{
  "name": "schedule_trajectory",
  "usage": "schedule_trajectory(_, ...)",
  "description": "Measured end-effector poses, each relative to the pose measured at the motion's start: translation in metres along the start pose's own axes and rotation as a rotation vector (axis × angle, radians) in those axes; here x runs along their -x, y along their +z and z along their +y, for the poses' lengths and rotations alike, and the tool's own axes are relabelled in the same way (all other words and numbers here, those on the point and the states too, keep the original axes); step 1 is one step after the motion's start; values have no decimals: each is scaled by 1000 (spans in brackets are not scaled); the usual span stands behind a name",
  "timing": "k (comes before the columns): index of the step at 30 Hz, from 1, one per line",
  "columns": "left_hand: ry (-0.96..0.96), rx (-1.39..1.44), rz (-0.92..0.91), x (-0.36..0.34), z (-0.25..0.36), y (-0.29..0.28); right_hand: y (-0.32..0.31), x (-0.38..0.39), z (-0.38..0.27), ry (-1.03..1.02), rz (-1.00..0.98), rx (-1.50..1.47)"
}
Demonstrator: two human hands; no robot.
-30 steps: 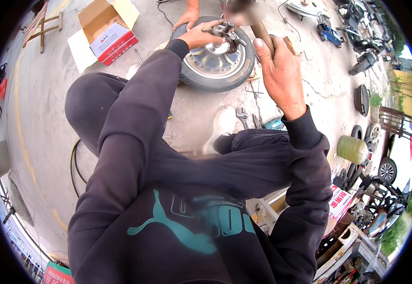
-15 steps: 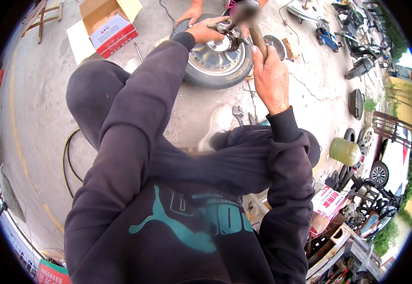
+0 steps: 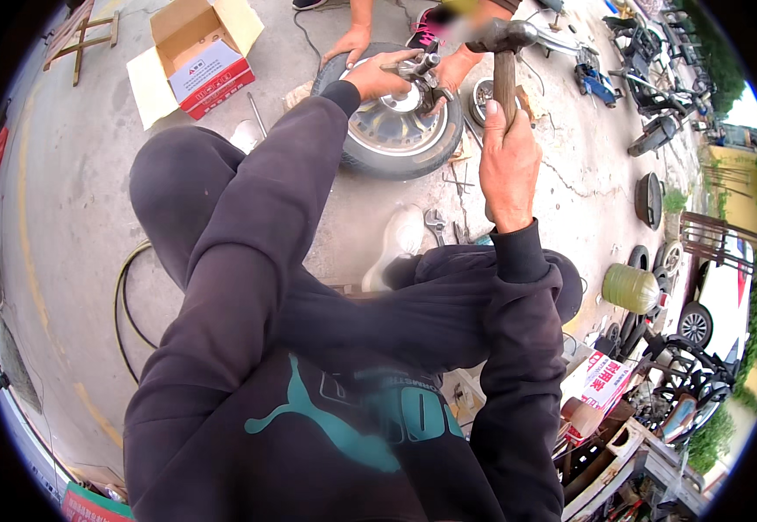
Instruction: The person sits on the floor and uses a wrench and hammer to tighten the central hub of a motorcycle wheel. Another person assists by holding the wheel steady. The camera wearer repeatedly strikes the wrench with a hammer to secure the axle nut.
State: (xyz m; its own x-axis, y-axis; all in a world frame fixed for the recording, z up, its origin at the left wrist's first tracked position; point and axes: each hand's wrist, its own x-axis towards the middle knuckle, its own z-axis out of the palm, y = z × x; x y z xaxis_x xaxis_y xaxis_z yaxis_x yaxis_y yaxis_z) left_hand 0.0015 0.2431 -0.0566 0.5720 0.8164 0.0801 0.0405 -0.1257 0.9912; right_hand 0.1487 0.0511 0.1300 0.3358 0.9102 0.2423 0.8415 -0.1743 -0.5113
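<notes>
Left hand (image 3: 380,76): I see its fingers curled around a metal tool (image 3: 428,75) at the wheel (image 3: 389,132).
Right hand (image 3: 511,165): fingers wrapped round the wooden handle of a hammer (image 3: 504,80) — head uppermost.
Wheel: I have it lying on its side — a co-worker's hand (image 3: 350,42) on the tyre (image 3: 387,166).

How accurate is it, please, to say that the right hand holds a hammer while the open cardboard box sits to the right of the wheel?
Not quite: in the head view, the open cardboard box sits to the left of the wheel. The right hand does hold a hammer.
</notes>
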Motion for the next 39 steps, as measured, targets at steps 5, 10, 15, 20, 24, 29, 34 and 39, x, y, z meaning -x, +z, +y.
schedule_trajectory(5,-18,-24,13,2,-12,-4,-48,-6,-57,-190,163,-171)
schedule_trajectory(10,-47,-76,-31,0,8,7,-21,3,-32,-443,320,-192)
schedule_trajectory(15,16,-88,24,1,3,-1,-7,-15,-9,-58,23,19)
schedule_trajectory(20,-55,-47,-38,3,-4,-9,-51,-10,-67,-195,138,-77)
schedule_trajectory(24,-49,6,-72,-7,4,-4,-28,5,-43,-411,365,-231)
schedule_trajectory(29,-34,-38,-47,-2,-2,1,-11,-14,-10,-58,-32,114)
schedule_trajectory(34,-22,-78,-30,-7,-18,-12,-64,-16,-70,-192,212,-222)
schedule_trajectory(39,-94,15,-63,-6,9,6,-10,3,-13,-236,47,90)
